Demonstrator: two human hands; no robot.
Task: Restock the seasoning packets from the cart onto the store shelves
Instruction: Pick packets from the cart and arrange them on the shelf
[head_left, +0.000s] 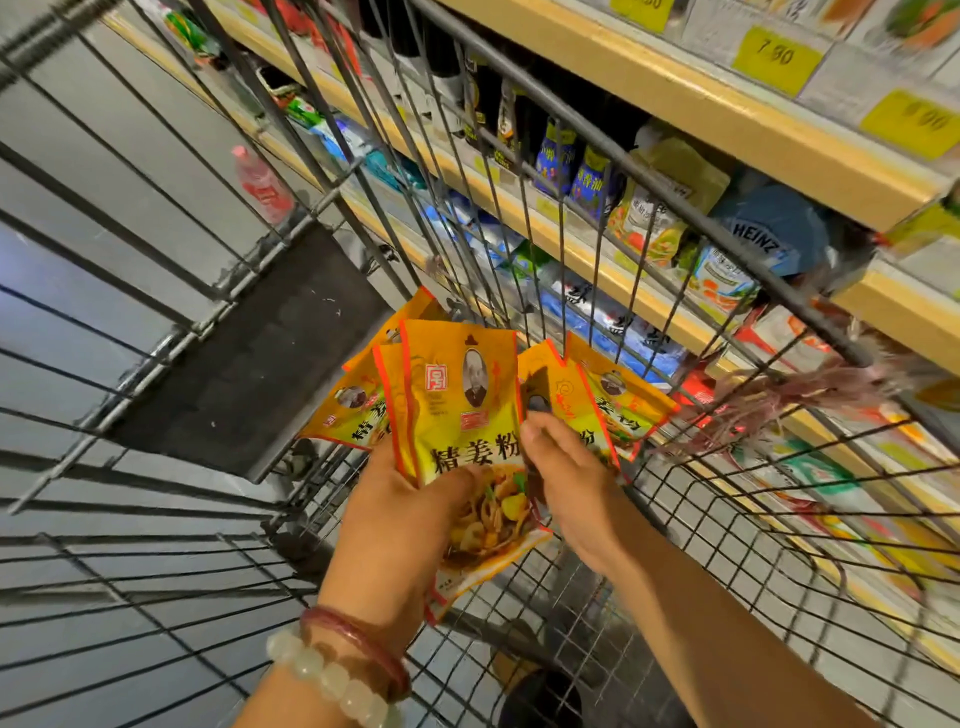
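Several yellow-orange seasoning packets (457, 395) are fanned out above the wire cart (727, 519). My left hand (400, 519) grips the bottom of the front stack, thumb over the printed noodle picture. My right hand (566, 467) holds a second bunch of the same packets (613, 395) just to the right, fingers curled round their lower edges. Both bunches hang inside the cart basket, below its rim. The store shelves (675, 104) run along the right side behind the cart's wire wall.
The shelves hold dark sauce bottles (498, 109), blue pouches (587, 171), a Heinz pack (763, 234) and yellow price tags (774, 60). The cart's dark folding flap (249, 353) lies left of the packets. Grey floor tiles show through the wires at left.
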